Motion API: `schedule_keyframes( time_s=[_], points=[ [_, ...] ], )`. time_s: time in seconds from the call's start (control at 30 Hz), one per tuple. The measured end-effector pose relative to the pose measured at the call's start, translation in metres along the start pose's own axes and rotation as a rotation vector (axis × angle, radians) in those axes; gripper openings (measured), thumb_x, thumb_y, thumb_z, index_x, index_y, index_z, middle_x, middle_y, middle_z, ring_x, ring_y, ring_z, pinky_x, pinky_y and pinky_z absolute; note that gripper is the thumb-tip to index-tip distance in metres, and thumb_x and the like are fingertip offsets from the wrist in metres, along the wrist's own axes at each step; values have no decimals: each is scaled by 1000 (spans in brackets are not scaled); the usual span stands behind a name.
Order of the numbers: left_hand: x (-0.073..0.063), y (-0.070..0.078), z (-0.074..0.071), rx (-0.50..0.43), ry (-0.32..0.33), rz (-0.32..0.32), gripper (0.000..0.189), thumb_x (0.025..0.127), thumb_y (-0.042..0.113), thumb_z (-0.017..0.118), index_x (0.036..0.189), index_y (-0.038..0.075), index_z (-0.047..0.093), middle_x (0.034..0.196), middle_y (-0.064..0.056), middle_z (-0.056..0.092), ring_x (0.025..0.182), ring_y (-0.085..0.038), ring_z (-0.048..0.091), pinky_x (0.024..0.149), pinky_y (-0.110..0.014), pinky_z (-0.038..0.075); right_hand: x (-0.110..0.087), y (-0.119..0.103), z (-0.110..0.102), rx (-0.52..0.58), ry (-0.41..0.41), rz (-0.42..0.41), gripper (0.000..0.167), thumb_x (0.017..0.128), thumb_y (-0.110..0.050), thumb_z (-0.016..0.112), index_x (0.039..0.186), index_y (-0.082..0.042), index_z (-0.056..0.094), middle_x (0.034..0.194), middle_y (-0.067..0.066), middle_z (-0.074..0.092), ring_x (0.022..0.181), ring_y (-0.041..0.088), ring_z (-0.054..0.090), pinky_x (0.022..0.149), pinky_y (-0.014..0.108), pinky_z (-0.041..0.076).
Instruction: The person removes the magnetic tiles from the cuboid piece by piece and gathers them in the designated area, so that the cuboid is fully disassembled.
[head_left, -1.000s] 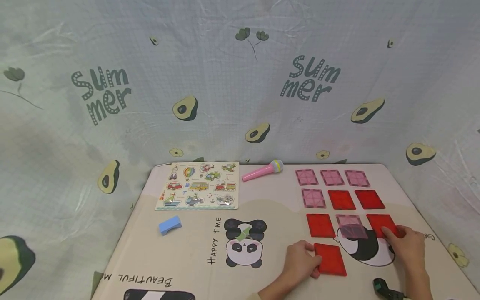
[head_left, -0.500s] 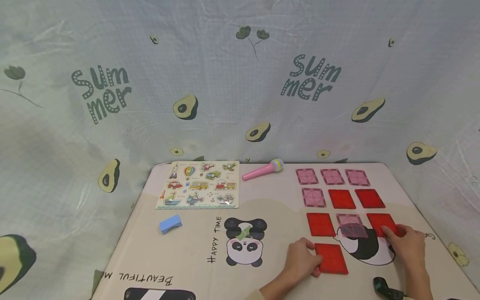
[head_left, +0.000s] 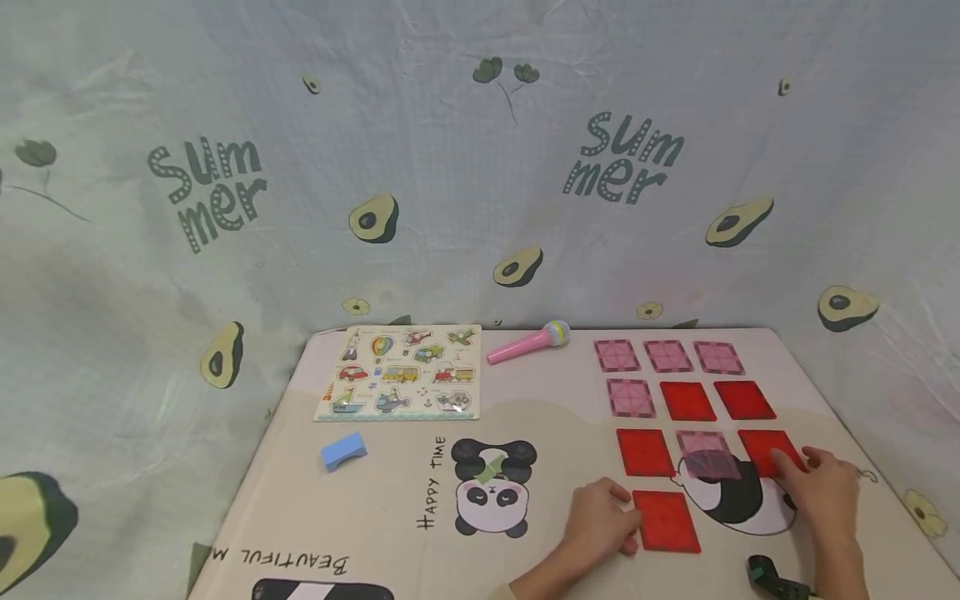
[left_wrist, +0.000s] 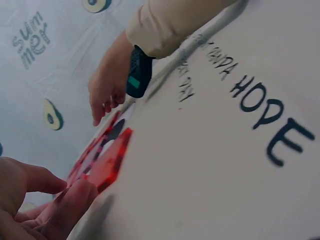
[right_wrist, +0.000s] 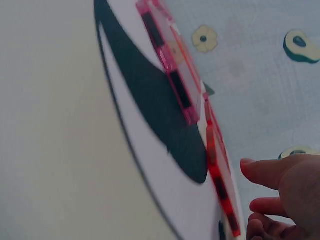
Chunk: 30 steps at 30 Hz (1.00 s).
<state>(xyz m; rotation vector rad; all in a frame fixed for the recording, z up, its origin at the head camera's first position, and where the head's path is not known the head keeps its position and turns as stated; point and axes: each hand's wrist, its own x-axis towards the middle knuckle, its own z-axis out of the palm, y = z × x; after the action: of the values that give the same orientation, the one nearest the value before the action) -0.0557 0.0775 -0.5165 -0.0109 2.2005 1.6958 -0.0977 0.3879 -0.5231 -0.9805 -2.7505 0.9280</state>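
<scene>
A red square tile [head_left: 667, 521] lies flat near the front of a grid of square tiles. Beside its left edge is my left hand [head_left: 600, 521], thumb tip at the edge; whether it touches cannot be told. In the left wrist view that hand's fingers [left_wrist: 75, 202] are loosely bent, with nothing seen between them. My right hand [head_left: 825, 492] is over the right edge of another red tile [head_left: 761, 450]. The right wrist view shows its thumb and fingers [right_wrist: 265, 172] spread apart, with a gap to the red tile [right_wrist: 222, 185].
Several pink tiles [head_left: 667, 357] and red tiles [head_left: 688, 402] fill the grid behind. A pink toy microphone [head_left: 528, 342], a vehicle puzzle board [head_left: 401, 375] and a blue arch block [head_left: 343, 452] are farther left. A patterned curtain [head_left: 450, 150] rises behind the table.
My right fingers have lifted slightly and spread from the right red tile. The front red tile has shifted a little to the right, and my left fingers have eased from its edge.
</scene>
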Motion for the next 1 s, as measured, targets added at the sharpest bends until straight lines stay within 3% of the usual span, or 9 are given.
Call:
schedule_keyframes(
  time_s=[0.1, 0.2, 0.3, 0.47, 0.6, 0.7, 0.77, 0.87, 1.0],
  points=[
    [0, 2, -13, 17, 14, 73, 11, 88, 15, 71, 96, 11, 67, 57, 4, 64, 44, -7, 59, 49, -16, 46, -6, -11, -2, 20, 46, -26, 63, 101, -30, 54, 142, 16, 39, 131, 40, 38, 121, 52, 34, 91, 61, 50],
    [0, 6, -28, 59, 58, 159, 15, 88, 17, 70, 99, 7, 71, 63, 5, 67, 49, -2, 58, 52, -15, 46, -13, -25, -7, 43, 80, -67, 58, 102, -31, 51, 139, 13, 46, 124, 37, 48, 111, 48, 45, 68, 43, 54],
    [1, 10, -42, 106, 119, 219, 18, 89, 21, 69, 100, 7, 74, 71, 5, 70, 57, 4, 57, 56, -14, 46, -21, -42, -13, 66, 101, -102, 53, 103, -32, 48, 132, 12, 52, 116, 35, 56, 98, 43, 52, 54, 24, 45],
    [0, 14, -66, 175, 169, 309, 24, 93, 26, 66, 107, 9, 74, 90, 2, 75, 78, -2, 66, 68, -16, 53, -37, -73, -17, 97, 141, -179, 46, 104, -29, 47, 124, 12, 57, 111, 34, 60, 91, 39, 52, 50, 12, 35],
    [-1, 14, -86, 311, 216, 408, 29, 97, 29, 61, 117, 11, 72, 105, -1, 74, 96, -14, 69, 81, -23, 57, -51, -93, -12, 128, 201, -281, 43, 102, -27, 52, 122, 9, 61, 110, 31, 63, 90, 38, 56, 53, 5, 32],
    [-1, 17, -103, 419, 265, 448, 36, 99, 35, 58, 125, 13, 68, 118, -1, 72, 110, -19, 67, 92, -33, 58, -61, -109, -8, 165, 227, -361, 43, 101, -28, 55, 125, 6, 61, 115, 29, 63, 97, 39, 58, 65, 16, 49],
    [0, 18, -115, 483, 290, 465, 42, 100, 41, 55, 131, 14, 65, 127, -1, 68, 119, -20, 65, 97, -38, 57, -66, -118, -6, 184, 223, -414, 46, 100, -30, 58, 131, 4, 58, 123, 28, 60, 106, 42, 57, 80, 36, 59],
    [3, 21, -136, 569, 323, 498, 53, 99, 47, 53, 139, 13, 58, 140, -5, 61, 132, -24, 58, 106, -44, 52, -73, -131, -1, 192, 199, -500, 52, 98, -31, 61, 139, 1, 53, 135, 26, 55, 117, 43, 54, 95, 62, 52],
    [8, 21, -161, 672, 354, 494, 68, 97, 54, 52, 150, 12, 46, 156, -9, 46, 147, -31, 40, 118, -53, 39, -79, -144, 6, 160, 140, -638, 59, 96, -31, 66, 145, -3, 48, 145, 26, 49, 128, 46, 49, 98, 70, 47]
  ],
)
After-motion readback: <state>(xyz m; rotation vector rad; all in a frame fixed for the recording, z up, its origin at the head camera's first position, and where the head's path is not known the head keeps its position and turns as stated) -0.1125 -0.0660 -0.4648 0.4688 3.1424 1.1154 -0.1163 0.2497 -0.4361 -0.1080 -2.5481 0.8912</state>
